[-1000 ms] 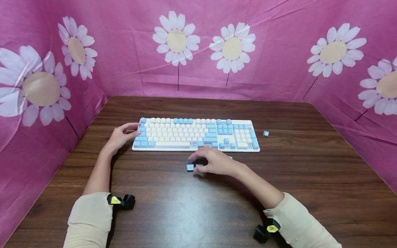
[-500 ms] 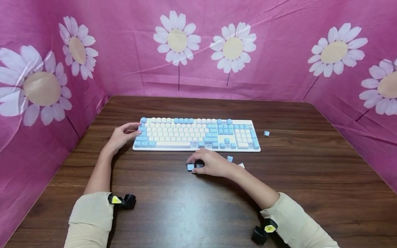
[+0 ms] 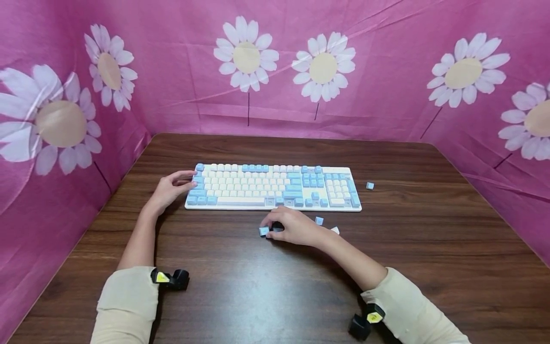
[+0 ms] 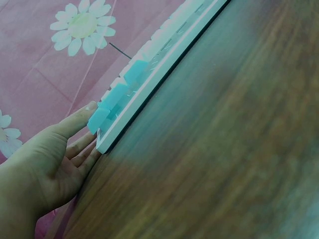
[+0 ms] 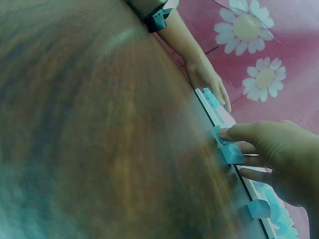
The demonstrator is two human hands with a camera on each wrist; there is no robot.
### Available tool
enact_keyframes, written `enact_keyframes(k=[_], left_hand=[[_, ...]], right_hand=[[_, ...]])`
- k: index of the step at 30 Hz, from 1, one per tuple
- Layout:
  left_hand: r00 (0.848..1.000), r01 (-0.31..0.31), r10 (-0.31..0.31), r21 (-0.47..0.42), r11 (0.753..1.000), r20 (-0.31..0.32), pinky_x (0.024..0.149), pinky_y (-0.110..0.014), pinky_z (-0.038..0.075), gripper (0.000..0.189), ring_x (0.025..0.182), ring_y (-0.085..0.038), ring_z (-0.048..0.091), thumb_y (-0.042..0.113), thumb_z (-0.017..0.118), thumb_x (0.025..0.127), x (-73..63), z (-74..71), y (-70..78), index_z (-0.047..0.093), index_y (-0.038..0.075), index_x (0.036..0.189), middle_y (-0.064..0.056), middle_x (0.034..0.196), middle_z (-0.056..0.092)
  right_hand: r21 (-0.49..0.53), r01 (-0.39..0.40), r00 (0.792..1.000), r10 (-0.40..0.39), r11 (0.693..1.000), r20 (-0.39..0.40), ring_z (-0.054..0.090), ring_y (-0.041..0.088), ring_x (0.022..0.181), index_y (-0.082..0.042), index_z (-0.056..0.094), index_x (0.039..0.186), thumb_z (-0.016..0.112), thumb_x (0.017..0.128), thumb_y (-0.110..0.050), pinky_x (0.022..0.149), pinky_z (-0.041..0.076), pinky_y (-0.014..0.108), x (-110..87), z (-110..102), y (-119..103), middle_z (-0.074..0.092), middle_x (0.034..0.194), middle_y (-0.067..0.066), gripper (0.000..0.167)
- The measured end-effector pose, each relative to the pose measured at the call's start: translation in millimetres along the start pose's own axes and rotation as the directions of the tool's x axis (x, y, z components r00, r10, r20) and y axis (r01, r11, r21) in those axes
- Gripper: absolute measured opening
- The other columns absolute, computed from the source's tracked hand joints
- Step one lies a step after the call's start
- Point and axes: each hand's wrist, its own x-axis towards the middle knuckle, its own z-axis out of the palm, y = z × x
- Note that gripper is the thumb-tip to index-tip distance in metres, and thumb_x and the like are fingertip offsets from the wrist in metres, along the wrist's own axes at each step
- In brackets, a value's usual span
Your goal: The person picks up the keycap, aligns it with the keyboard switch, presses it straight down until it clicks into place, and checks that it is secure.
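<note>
A white and light-blue keyboard (image 3: 240, 200) lies across the table. At its left end rests my left hand (image 3: 168, 191), thumb and fingertips touching the edge by the blue keys (image 4: 117, 97). In front of the keyboard, my right hand (image 3: 296, 224) pinches a small light-blue keycap (image 3: 264, 231) between thumb and index finger. The right wrist view has the thumb tip (image 5: 227, 132) against that keycap (image 5: 217, 133). A second blue keycap (image 5: 232, 154) sits just below the thumb there, mostly hidden under the hand in the head view.
Loose on the table are a blue keycap (image 3: 319, 220) and a white keycap (image 3: 335, 231) beside the right wrist. Another blue keycap (image 3: 370, 186) lies right of the keyboard. The brown wooden table (image 3: 240, 296) meets a pink flowered cloth (image 3: 279, 114) at the back and sides.
My right hand has shifted slightly left and its index finger and thumb have come onto the left keycap. Two keycaps near the wrist have come into fuller view. The left hand stays put.
</note>
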Motion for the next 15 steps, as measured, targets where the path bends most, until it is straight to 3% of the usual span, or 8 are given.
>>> enact_keyframes(k=[15], left_hand=[[1.000,-0.004,0.004,-0.009,1.000,-0.001,0.089,-0.030,0.038,0.051,0.113,-0.029,0.047,0.027,0.063,0.089,-0.8,-0.5,-0.5,0.049,0.002,0.130,-0.019,0.129,0.049]], right_hand=[[-0.004,0.001,1.000,-0.001,1.000,-0.005,0.049,0.005,0.091,-0.017,0.066,0.104,0.064,0.087,-0.021,0.080,0.043,0.024,1.6,-2.1,-1.5,0.059,0.099,-0.010,0.017]])
